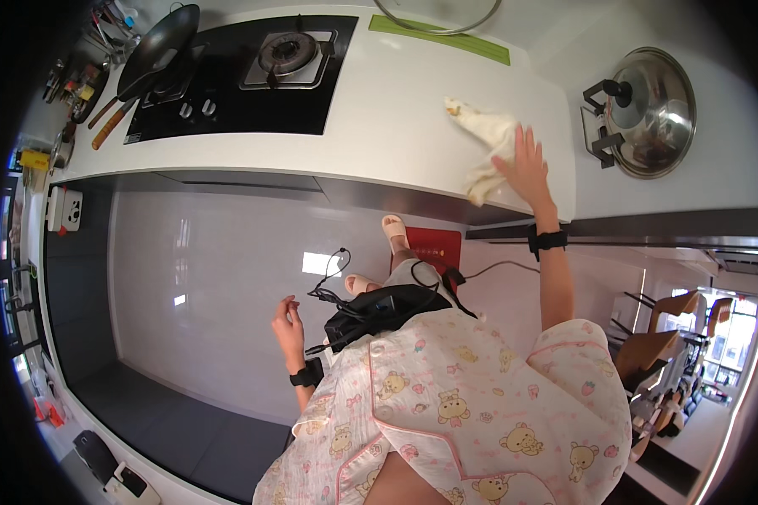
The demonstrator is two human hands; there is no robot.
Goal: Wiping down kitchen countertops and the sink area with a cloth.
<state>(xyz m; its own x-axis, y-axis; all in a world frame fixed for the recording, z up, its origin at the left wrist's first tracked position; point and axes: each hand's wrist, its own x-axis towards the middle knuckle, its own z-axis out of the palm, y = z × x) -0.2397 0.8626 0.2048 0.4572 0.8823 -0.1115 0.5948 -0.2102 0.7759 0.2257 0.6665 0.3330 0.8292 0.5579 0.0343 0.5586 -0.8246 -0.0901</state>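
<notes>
A pale cream cloth (489, 129) lies crumpled on the white countertop (398, 120), with one end hanging at the front edge. My right hand (527, 165) rests flat against the cloth's right side, fingers straight and thumb spread. The fingers do not appear to close around it. Low at my side, my left hand (288, 325) hangs in the air over the floor, its fingers loosely curled and nothing in it. Black bands circle both wrists.
A gas hob (246, 76) with a wok (161, 50) stands left of the cloth. A green strip (439, 39) lies at the counter's back. A steel pot lid (654, 113) hangs on the right wall. Black cables (338, 297) dangle from a waist pouch (385, 306) above a red mat (433, 249).
</notes>
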